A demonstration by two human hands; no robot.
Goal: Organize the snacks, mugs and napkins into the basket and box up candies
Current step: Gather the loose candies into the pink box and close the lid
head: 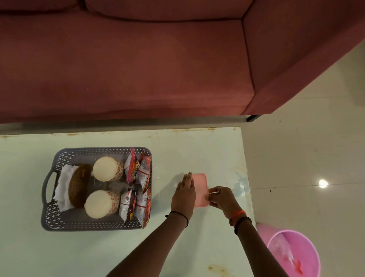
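Pink plastic sits under both my palms — the lidded candy box (200, 188), lying flat on the pale glass worktop (197, 151) near its right edge. My left hand (184, 194) is spread flat, fingers straight and together, pressing on the left side of the lid; it grips nothing. My right hand (222, 197) is curled at the box's right edge, fingertips pinched down on the rim, with a ring on one finger; whether the lid is fully seated I cannot tell. A thin black band circles my left wrist, and an orange band with a dark one circles my right. Just to the left of the box, apart from it, stands the grey perforated basket (97, 150) with a handle on its left end. Inside it, white napkins (63, 184) lie against the left wall with a brown woven holder (78, 186) on them, two patterned mugs (108, 169) stand in the middle — one behind the other — and red and white snack packets (136, 188) are stacked upright along the right wall. Beyond the worktop runs a dusky red sofa (139, 63). On the tiled floor (313, 144) to my right stands a pink bin (293, 260) with a clear wrapper and something red inside.
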